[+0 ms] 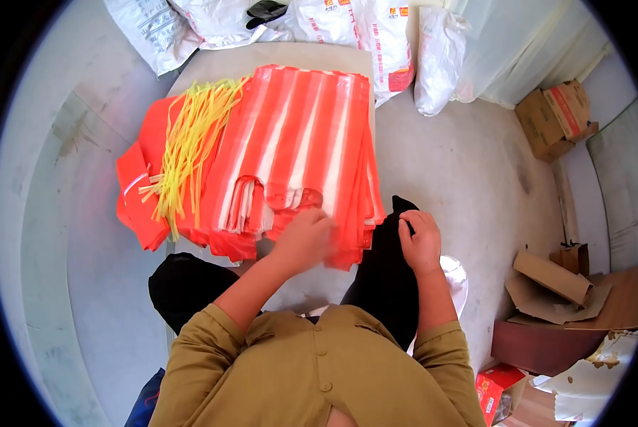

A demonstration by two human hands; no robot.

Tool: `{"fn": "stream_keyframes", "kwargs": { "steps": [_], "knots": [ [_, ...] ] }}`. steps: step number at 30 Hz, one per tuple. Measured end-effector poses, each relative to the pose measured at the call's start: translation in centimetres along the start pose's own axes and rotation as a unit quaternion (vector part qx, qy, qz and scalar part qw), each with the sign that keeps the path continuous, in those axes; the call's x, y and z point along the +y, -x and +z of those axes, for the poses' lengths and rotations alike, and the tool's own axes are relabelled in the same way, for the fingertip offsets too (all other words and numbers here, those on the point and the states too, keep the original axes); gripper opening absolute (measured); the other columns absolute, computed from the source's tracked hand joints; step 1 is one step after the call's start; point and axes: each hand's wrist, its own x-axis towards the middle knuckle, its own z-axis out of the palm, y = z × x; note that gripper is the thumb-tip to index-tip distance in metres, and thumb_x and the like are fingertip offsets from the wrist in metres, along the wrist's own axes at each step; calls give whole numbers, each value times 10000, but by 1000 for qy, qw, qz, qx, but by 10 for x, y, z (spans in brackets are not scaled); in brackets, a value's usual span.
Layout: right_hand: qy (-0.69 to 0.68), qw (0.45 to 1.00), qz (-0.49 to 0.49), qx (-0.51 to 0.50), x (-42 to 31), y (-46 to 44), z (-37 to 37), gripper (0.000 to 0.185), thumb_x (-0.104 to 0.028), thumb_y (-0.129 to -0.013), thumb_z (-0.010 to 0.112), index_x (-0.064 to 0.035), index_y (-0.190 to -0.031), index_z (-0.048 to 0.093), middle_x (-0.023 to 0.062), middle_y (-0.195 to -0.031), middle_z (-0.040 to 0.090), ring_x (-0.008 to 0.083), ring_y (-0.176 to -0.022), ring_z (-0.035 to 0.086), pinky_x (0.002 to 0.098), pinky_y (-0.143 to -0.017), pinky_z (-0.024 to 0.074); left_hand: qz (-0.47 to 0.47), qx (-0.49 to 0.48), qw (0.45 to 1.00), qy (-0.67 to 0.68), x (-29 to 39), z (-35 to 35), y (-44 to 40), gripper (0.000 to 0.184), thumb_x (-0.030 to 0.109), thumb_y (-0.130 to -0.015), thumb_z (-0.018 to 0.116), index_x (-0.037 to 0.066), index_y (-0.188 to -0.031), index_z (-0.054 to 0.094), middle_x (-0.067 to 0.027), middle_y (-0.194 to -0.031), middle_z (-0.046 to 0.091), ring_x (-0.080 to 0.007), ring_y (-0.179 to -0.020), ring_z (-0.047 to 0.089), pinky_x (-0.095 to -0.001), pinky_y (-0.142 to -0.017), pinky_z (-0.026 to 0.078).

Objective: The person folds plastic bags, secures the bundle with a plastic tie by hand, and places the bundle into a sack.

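A thick stack of red-and-white striped plastic bags [301,135] lies on the low table in front of me. My left hand [306,238] is at the near edge of the stack, by the bags' cut-out handles. Motion smears its fingers, so their grip cannot be made out. My right hand [420,238] is over my right knee, fingers curled in and thumb close to the index finger. Anything held between them is hidden. To the left, a bundle of yellow strips [198,142] lies across folded red bags [137,188].
White printed sacks [319,21] stand behind the table [262,55]. Cardboard boxes [557,117] sit against the right wall. Closer on the right are flattened cardboard [554,288] and a red box [497,391]. My knees flank the table's near side.
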Motion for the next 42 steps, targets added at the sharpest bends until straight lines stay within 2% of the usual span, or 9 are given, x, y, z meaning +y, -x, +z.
{"fn": "stream_keyframes", "kwargs": {
  "steps": [8, 11, 26, 28, 33, 36, 38, 41, 42],
  "knots": [
    [0, 1000, 1, -6, 1, 0, 0, 88, -62, -900, 726, -28, -981, 725, 129, -1004, 740, 364, -946, 690, 444, -841, 570, 14, -82, 996, 12, -13, -3, 15, 321, 168, -825, 834, 58, -1097, 703, -155, -1152, 630, -354, -1112, 609, -435, -966, 514],
    [-1, 1000, -3, -2, 0, -1, 2, 85, -60, -898, 725, -30, -978, 725, 127, -1003, 740, 362, -942, 689, 442, -837, 569, 19, -4, 1000, 8, 1, -6, 17, 335, 170, -831, 830, 83, -1133, 715, -146, -1160, 630, -346, -1112, 607, -438, -953, 517],
    [-3, 1000, 2, -10, -9, -3, 5, 73, -48, -909, 714, -33, -981, 722, 123, -1004, 734, 364, -956, 680, 439, -853, 559, 29, 29, 996, -73, -22, -48, 70, 323, 112, -820, 832, 98, -1126, 730, -120, -1148, 652, -346, -1087, 636, -447, -938, 523],
    [-1, 1000, 3, -6, -8, -2, 7, 78, -39, -908, 713, -33, -986, 718, 125, -1004, 733, 364, -957, 674, 439, -857, 555, 9, 138, 984, -113, -44, -71, 81, 308, 93, -826, 823, 82, -1119, 733, -129, -1147, 660, -347, -1088, 642, -450, -935, 527],
    [-1, 1000, 3, -9, -6, -1, 10, 78, -48, -917, 709, -30, -994, 712, 132, -1012, 735, 372, -964, 672, 450, -858, 548, -115, 307, 916, -232, -96, -153, 118, 286, 89, -851, 783, 68, -1133, 739, -170, -1122, 687, -377, -1039, 672, -437, -918, 551],
    [12, 1000, -6, -18, -2, -1, 11, 75, -55, -924, 705, -30, -994, 712, 136, -1018, 735, 376, -967, 671, 454, -867, 543, -198, 431, 878, -64, -155, -175, 158, 203, 134, -957, 731, 57, -1146, 731, -104, -1089, 703, -278, -1006, 688, -373, -909, 546],
    [6, 1000, -6, -15, -5, -1, 12, 74, -58, -927, 702, -29, -995, 711, 138, -1023, 736, 378, -971, 670, 457, -872, 540, -267, 525, 794, 151, -197, -168, 191, 177, 183, -1020, 689, 55, -1139, 720, -52, -1045, 704, -198, -948, 686, -333, -862, 542],
    [-4, 1000, -5, -11, -12, -3, 12, 71, -57, -929, 698, -29, -994, 710, 139, -1028, 737, 377, -974, 670, 454, -867, 542, -271, 637, 556, 462, -220, -179, 221, 196, 246, -1071, 631, 65, -1114, 696, 10, -971, 678, -94, -852, 634, -274, -778, 509],
    [-2, 1000, -4, -13, -13, -2, 11, 71, -56, -929, 698, -29, -994, 710, 139, -1027, 737, 378, -973, 670, 453, -867, 543, -288, 655, 558, 421, -208, -182, 214, 196, 276, -1068, 636, 87, -1098, 678, 30, -914, 651, -64, -772, 579, -242, -700, 470]
  ]
}}
